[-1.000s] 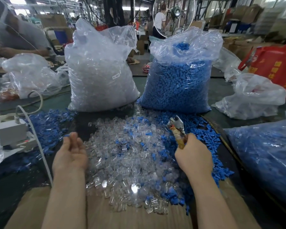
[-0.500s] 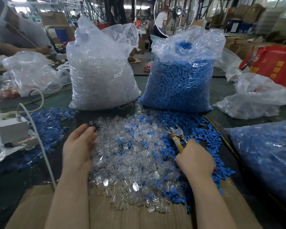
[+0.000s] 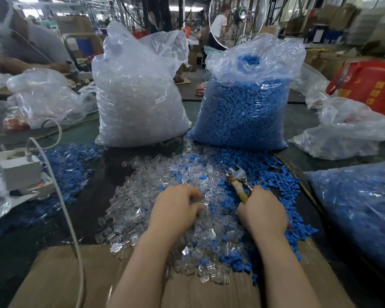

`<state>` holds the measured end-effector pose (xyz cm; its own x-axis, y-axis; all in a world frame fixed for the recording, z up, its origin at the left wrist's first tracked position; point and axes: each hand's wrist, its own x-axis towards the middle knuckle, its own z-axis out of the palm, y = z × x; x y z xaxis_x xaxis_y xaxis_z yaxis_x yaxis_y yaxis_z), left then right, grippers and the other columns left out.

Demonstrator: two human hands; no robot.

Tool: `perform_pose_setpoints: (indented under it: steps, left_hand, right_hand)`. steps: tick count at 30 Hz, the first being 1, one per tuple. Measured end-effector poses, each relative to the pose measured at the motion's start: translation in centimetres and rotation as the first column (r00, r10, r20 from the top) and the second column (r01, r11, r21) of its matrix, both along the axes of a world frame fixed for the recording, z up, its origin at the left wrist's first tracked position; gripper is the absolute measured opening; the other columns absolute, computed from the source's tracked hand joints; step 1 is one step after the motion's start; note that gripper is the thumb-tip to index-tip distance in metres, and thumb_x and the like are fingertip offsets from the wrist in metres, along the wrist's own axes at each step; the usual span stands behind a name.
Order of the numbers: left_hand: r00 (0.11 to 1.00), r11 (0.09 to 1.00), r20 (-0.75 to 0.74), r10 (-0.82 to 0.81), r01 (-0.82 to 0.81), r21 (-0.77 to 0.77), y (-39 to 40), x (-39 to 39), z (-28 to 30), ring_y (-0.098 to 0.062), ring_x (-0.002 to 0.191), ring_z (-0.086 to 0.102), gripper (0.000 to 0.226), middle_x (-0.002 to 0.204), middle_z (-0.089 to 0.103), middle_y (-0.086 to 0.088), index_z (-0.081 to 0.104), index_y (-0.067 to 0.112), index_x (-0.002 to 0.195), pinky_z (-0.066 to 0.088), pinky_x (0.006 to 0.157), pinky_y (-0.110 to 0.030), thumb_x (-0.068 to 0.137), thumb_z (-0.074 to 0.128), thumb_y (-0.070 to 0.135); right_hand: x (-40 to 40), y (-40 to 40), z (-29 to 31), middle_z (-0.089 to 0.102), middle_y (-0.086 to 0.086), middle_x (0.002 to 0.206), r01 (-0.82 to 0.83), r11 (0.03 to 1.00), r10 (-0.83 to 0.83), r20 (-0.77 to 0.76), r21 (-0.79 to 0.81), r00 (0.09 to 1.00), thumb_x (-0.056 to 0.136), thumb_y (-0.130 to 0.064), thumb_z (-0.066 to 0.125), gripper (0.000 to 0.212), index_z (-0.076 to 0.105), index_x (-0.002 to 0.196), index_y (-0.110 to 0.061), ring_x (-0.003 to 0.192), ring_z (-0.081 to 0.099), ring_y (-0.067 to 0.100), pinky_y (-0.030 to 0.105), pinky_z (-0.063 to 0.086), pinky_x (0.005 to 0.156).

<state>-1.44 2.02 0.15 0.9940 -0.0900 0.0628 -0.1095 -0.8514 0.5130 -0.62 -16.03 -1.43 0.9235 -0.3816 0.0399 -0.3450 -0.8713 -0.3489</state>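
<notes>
A heap of small clear plastic parts (image 3: 142, 196) mixed with blue ones covers the dark table in front of me. My left hand (image 3: 176, 207) lies on the middle of the heap with its fingers curled down into the clear parts; whether it holds one is hidden. My right hand (image 3: 262, 210) grips the yellow handles of a pair of pliers (image 3: 239, 181), whose metal jaws point away from me over the heap. Loose blue plastic parts (image 3: 282, 181) are spread to the right of the pliers.
Two tall bags stand behind the heap, one of clear parts (image 3: 138, 103) and one of blue parts (image 3: 245, 112). Another blue-filled bag (image 3: 360, 207) lies right. A white power strip (image 3: 20, 172) with cable sits left. Cardboard (image 3: 60, 281) lies at the near edge. People work in the background.
My left hand has moved from the left edge of the heap rightward to its middle and curled its fingers into the parts. My right hand with the pliers lowered slightly.
</notes>
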Motion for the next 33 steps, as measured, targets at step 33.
perform_pose_setpoints:
  steps: [33]
  left_hand:
    - [0.954,0.668,0.086,0.289,-0.136,-0.732,-1.8,0.1,-0.1,-0.008,0.071,0.062,0.011,0.079,0.069,0.003,0.071,0.024,0.080,0.050,0.063,-0.017,0.083,0.076,0.015]
  right_hand:
    - [-0.3,2.3,0.8,0.065,-0.002,0.076,-0.518,0.641,0.194,0.534,0.566,0.823,0.088,-0.016,0.072,0.009,0.063,0.086,-0.018,0.068,0.059,0.011,0.026,0.048,0.062]
